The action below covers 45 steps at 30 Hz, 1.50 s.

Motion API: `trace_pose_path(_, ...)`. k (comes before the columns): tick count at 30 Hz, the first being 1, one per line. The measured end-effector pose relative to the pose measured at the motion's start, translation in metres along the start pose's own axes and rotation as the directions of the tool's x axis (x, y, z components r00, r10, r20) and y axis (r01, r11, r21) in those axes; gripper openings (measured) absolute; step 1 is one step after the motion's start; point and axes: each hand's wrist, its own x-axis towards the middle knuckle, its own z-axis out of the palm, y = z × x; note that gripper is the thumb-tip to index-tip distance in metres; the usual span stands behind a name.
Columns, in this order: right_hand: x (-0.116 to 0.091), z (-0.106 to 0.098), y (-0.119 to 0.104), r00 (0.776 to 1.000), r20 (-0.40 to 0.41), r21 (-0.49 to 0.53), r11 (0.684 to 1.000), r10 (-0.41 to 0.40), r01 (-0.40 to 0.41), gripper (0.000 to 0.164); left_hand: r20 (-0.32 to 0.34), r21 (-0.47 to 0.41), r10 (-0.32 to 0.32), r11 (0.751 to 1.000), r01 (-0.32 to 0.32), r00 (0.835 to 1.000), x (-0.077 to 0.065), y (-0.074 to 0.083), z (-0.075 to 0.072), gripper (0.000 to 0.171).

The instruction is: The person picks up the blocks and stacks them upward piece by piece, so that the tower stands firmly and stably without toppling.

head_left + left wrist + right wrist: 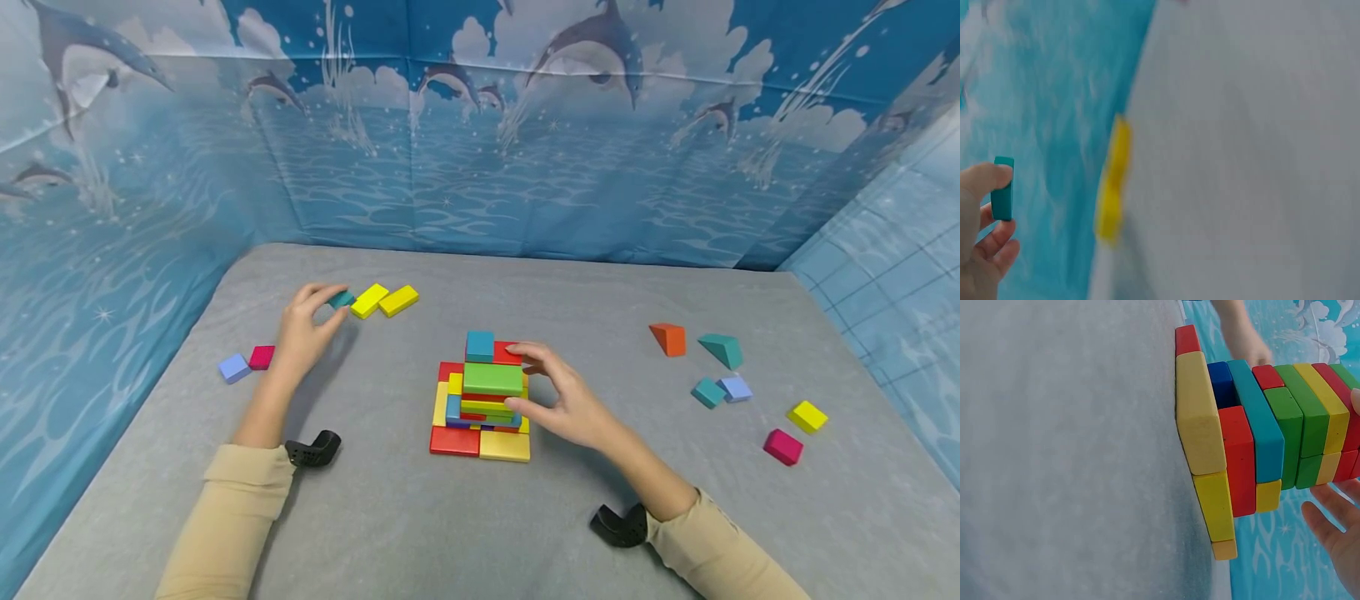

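My left hand (303, 327) pinches a small teal block (1002, 189) between thumb and fingers, beside two yellow blocks (399, 301) at the back left. In the left wrist view those yellow blocks are blurred. At the middle of the table stands a layered tower of coloured blocks (1260, 431), wide at its base. A green block (492, 379) lies across its upper front, with a blue block (480, 346) and a red block on top. My right hand (566, 404) is spread at the tower's upper right side, its fingertips at the red block and thumb by the front layers.
Left of my left forearm lie a light blue block (234, 368) and a crimson block (261, 357). Scattered on the right are an orange wedge (668, 339), a teal wedge (722, 350) and several small blocks. A dolphin-print cloth (480, 167) hangs behind the grey table (360, 533).
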Motion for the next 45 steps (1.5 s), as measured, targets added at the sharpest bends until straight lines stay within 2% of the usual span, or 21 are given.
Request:
trace_pose_path(3, -0.002, 0.003, 0.013, 1.000, 0.005, 0.003, 1.000, -0.002, 0.002, 0.067, 0.000, -0.088, 0.079, 0.993, -0.079, 0.997, 0.006, 0.031, 0.010, 0.033)
trace_pose_path(6, -0.002, 0.003, 0.021, 1.000, 0.006, 0.018, 1.000, -0.007, 0.007, 0.067, 0.009, -0.184, 0.157, 0.971, -0.153, 0.987, 0.009, 0.060, 0.021, 0.033)
trace_pose_path(7, -0.002, 0.003, 0.021, 1.000, 0.006, 0.022, 1.000, -0.010, 0.010, 0.067, 0.014, -0.217, 0.176, 0.961, -0.169, 0.984, 0.009, 0.074, 0.023, 0.032)
trace_pose_path(9, -0.002, 0.003, 0.022, 1.000, 0.004, 0.033, 0.999, -0.016, 0.016, 0.066, 0.027, -0.282, 0.212, 0.939, -0.196, 0.977, 0.008, 0.093, 0.030, 0.031)
trace_pose_path(13, -0.002, 0.004, 0.021, 1.000, 0.004, 0.045, 0.999, -0.010, 0.009, 0.066, 0.084, -0.377, 0.263, 0.901, -0.213, 0.961, 0.004, 0.122, 0.041, 0.031)
trace_pose_path(17, -0.002, 0.004, 0.021, 1.000, 0.003, 0.084, 0.996, 0.010, -0.010, 0.071, 0.148, -0.443, 0.320, 0.868, -0.227, 0.936, 0.000, 0.135, 0.053, 0.030)
trace_pose_path(21, -0.001, 0.002, 0.011, 1.000, -0.004, 0.117, 0.993, 0.017, -0.017, 0.080, 0.198, -0.467, 0.359, 0.853, -0.234, 0.912, -0.001, 0.146, 0.059, 0.030)
trace_pose_path(26, 0.002, -0.003, -0.009, 1.000, -0.005, 0.117, 0.993, 0.026, -0.025, 0.086, 0.262, -0.451, 0.391, 0.858, -0.247, 0.882, -0.002, 0.152, 0.066, 0.030)
trace_pose_path(30, 0.002, -0.004, -0.012, 1.000, -0.004, 0.124, 0.992, 0.031, -0.031, 0.088, 0.298, -0.409, 0.404, 0.873, -0.266, 0.865, -0.004, 0.152, 0.070, 0.030)
trace_pose_path(36, 0.002, -0.003, -0.010, 1.000, -0.006, 0.135, 0.991, 0.027, -0.026, 0.089, 0.345, -0.411, 0.382, 0.883, -0.227, 0.857, -0.005, 0.151, 0.072, 0.031)
trace_pose_path(45, 0.002, -0.003, -0.010, 1.000, -0.007, 0.115, 0.993, 0.004, -0.003, 0.084, 0.387, -0.400, 0.327, 0.902, -0.163, 0.862, -0.006, 0.151, 0.072, 0.041)
